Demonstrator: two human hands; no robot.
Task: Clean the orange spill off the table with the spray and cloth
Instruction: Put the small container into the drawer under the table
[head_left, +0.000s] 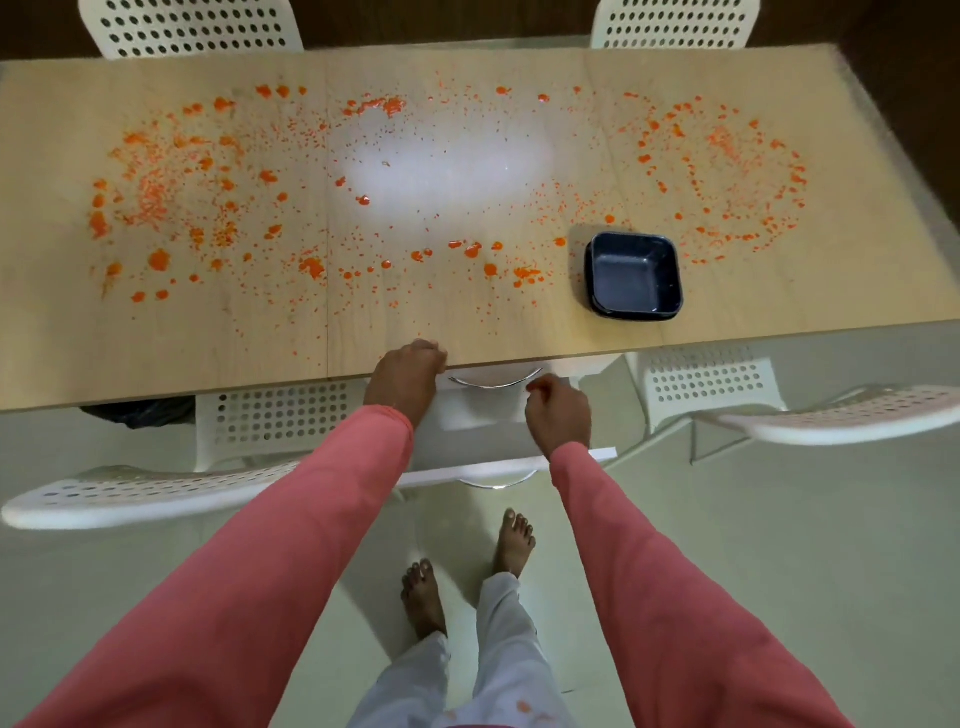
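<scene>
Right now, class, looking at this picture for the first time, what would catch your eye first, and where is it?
Orange spill speckles nearly the whole wooden table, thickest at its left and right ends, around a pale glare in the middle. A dark square dish sits near the front edge on the right. Below, the left hand rests on the table's near edge, while the right hand hangs by a white drawer's handle.

long pink sleeves (249, 571), pale trousers (498, 660) perhaps orange-stained, bare feet (423, 597)

Left hand (405, 384) fingers hidden over table (467, 322) edge.
</scene>
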